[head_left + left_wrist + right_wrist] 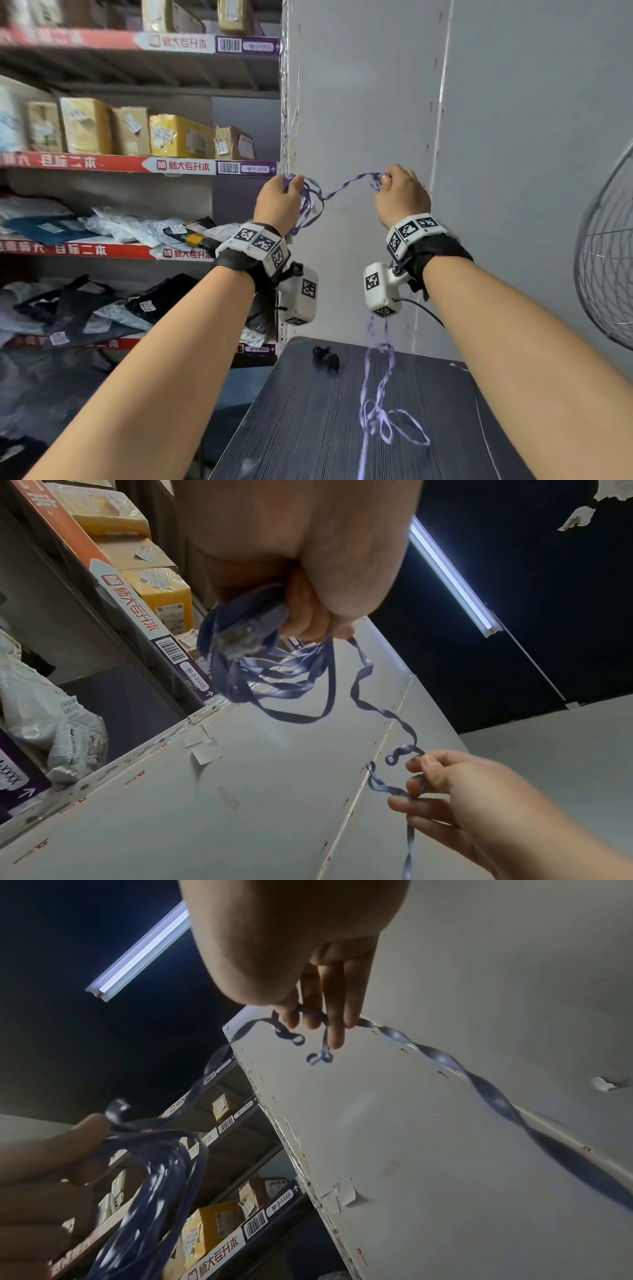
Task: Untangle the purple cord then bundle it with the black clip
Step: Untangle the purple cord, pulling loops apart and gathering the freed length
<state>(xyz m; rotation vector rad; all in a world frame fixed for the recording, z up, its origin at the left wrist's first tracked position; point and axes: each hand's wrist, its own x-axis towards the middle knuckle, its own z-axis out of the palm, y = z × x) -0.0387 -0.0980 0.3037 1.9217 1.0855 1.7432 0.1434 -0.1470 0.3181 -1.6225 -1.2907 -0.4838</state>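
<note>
Both hands are raised in front of a grey panel. My left hand [281,198] grips several gathered loops of the flat purple cord [274,677], which hang below its fist. A twisted stretch of cord [346,186] runs across to my right hand [399,195], which pinches it at a small kink [400,753]. From there the cord drops down to the dark table [308,428], where its tail lies in a loose tangle [383,418]. The black clip [325,358] lies on the table's far end, away from both hands.
Shelves [137,164] with boxes and bagged parcels stand on the left. A grey upright panel [359,102] rises right behind the hands. A wire fan guard [609,274] stands at the right edge. A lit tube lamp [452,577] hangs overhead.
</note>
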